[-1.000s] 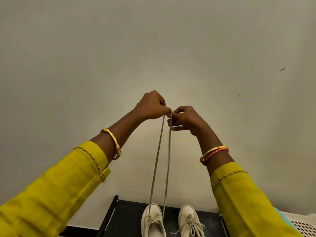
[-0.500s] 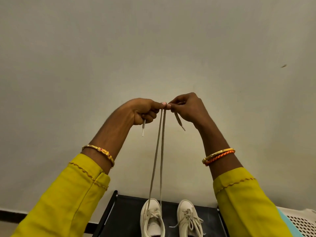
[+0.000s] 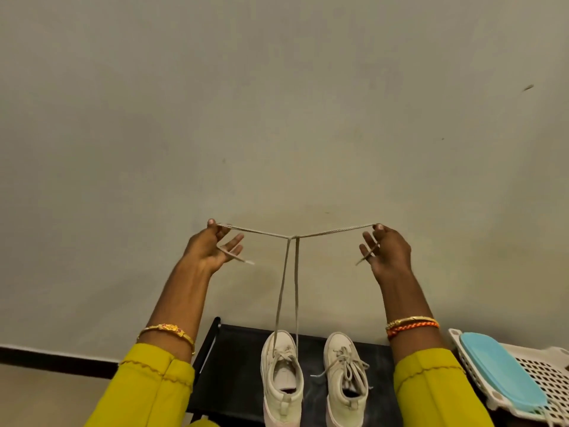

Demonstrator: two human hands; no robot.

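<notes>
Since half a second ago we have drawn our hands apart: the left hand (image 3: 212, 248) and the right hand (image 3: 386, 251), which then met fingertip to fingertip, now stand wide of each other at about the same height. The shoelace (image 3: 255, 232), then two close strands, now forms a taut T against the wall (image 3: 277, 118). Where the two halves cross at the centre of the T is too small for us to tell whether it is a knot or a mere twist. The thumb and forefinger of each hand cover the lace where they pinch it. How the strands enter the eyelets is also hard to make out. The heels of the shoe (image 3: 281, 377) and of the second shoe (image 3: 346, 374) are cut off by the lower edge, as are our yellow sleeves (image 3: 147, 392). The basket (image 3: 551, 374) with its blue lid (image 3: 498, 371) is cut off at the right. Each hand pinches one half of the shoelace near its end, the remaining fingers spread loosely, and a short tip trails across each palm. From the crossing, midway between the hands, two strands drop straight to the shoe, which stands on the black rack (image 3: 234, 365) below and between our wrists, just beside the second shoe.
</notes>
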